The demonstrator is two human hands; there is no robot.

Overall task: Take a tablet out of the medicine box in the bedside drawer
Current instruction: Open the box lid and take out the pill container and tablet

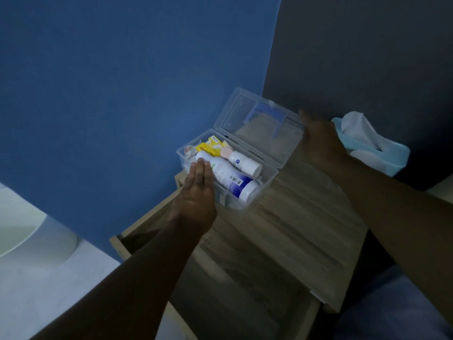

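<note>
A clear plastic medicine box [266,184] stands on the wooden bedside table top [294,229], its lid [259,126] swung open to the back. Inside lie a large white and blue bottle [230,179], a smaller white bottle [245,161], a yellow tablet packet [213,146] and small sachets. My left hand [197,190] lies flat, fingers together, against the box's near left side and over the big bottle's end. My right hand [318,138] rests at the right edge of the open lid; whether it grips the lid is unclear.
The drawer [147,231] under the table top is pulled out at lower left. A light blue tissue box [382,155] with a white tissue stands at the right behind my right hand. A blue wall is to the left, a dark wall behind.
</note>
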